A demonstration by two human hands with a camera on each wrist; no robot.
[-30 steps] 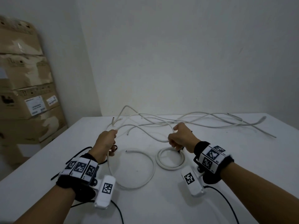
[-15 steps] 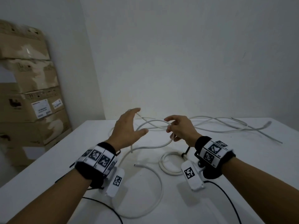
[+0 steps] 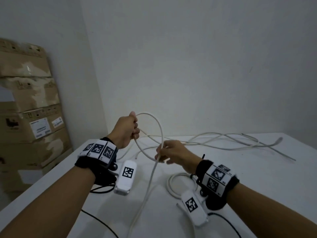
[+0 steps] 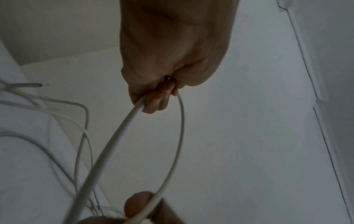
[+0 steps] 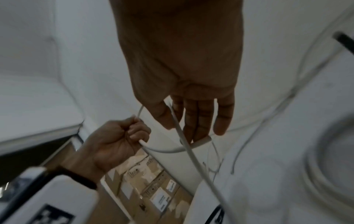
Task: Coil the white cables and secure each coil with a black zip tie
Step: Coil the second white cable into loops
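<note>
Left hand (image 3: 126,130) and right hand (image 3: 171,152) hold white cable (image 3: 158,124) looped upright.

To my left, a stack of brown cardboard boxes (image 3: 29,117) leans against the wall (image 3: 188,57), patched with shiny tape. One box in the middle of the stack carries white printed labels (image 3: 40,128) on its face. The same boxes show low in my right-wrist view (image 5: 153,194), labels and all, though blurred. The white surface (image 3: 257,177) in front of me runs back to the pale grey wall, which meets a second wall at a corner behind the boxes. A thin black wire (image 3: 99,222) trails across the near part of the surface.
</note>
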